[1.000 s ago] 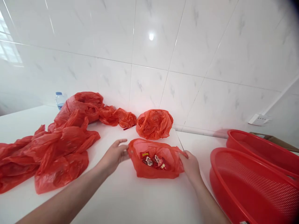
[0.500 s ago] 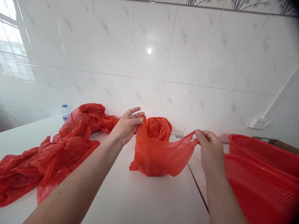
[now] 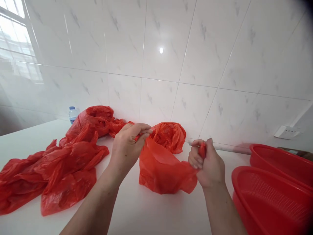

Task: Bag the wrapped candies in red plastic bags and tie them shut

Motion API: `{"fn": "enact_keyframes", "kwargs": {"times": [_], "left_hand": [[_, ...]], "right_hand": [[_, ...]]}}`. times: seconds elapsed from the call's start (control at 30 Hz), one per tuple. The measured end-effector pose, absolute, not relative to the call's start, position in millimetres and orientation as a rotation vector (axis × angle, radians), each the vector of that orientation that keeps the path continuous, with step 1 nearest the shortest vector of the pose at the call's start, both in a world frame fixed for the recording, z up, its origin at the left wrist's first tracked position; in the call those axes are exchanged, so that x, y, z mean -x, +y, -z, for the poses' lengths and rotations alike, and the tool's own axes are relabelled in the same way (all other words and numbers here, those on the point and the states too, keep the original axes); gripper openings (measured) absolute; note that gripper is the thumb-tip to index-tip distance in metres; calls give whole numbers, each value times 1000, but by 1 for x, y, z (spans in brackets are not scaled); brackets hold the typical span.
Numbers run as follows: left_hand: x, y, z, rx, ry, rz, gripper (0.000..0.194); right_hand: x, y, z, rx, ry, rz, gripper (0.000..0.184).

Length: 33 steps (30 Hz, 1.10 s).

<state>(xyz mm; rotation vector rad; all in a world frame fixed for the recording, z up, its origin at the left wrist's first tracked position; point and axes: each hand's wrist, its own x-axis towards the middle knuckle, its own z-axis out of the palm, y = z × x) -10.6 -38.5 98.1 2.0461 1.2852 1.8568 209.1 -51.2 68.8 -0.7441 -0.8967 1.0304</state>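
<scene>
A thin red plastic bag (image 3: 166, 168) hangs stretched between my two hands, low over the white table. My left hand (image 3: 132, 140) pinches its upper left corner between thumb and fingers. My right hand (image 3: 207, 161) is closed in a fist around the bag's other side, and a twist of red plastic sticks out above the fingers. Just behind the held bag sits a crumpled red bag bundle (image 3: 171, 135), partly covered by it. Inside my right fist the gathered plastic is mostly hidden.
Crumpled red bags (image 3: 66, 163) lie in a heap at left. Behind them stands a clear bottle (image 3: 72, 115) with a blue cap. Two red plastic baskets (image 3: 244, 192) are at right, below a wall socket (image 3: 287, 132). A tiled wall (image 3: 122, 55) borders the table's back.
My right hand has turned and closed from a fingertip pinch into a fist around its side of the bag. Both hands are lower and closer together, and the view has shifted slightly.
</scene>
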Motion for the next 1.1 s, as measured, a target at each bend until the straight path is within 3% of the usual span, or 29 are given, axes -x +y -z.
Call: {"fn": "enact_keyframes", "kwargs": {"times": [0.13, 0.3, 0.4, 0.43, 0.63, 0.73, 0.87, 0.97, 1.1], "left_hand": [[9, -51, -98, -1953, 1072, -1776, 18], [3, -63, -95, -1906, 762, -1537, 21], [1, -64, -94, -1900, 635, -1375, 23], [1, -63, -94, -1921, 627, -1365, 24], [2, -61, -94, -2384, 754, -1196, 21], [-4, -57, -89, -2543, 775, -1037, 25], [-11, -48, -79, -2604, 842, -1022, 14], [-11, -42, -77, -2596, 967, -1052, 17], [-8, -40, -79, -2523, 1092, -1123, 14]], "right_hand": [[-191, -73, -77, 995, -1152, -966, 38], [-170, -88, -75, 1081, -1572, -1115, 55], [-165, -82, -67, 1065, -1704, -1182, 25], [-164, -79, -64, 1071, -1691, -1164, 24], [-168, -66, -60, 1197, -1436, -1020, 44], [-170, -64, -60, 1158, -1371, -1046, 45], [-174, -62, -59, 1127, -1343, -1077, 41], [-183, -60, -60, 1090, -1376, -1104, 37], [-195, -57, -59, 982, -1448, -1205, 50]]}}
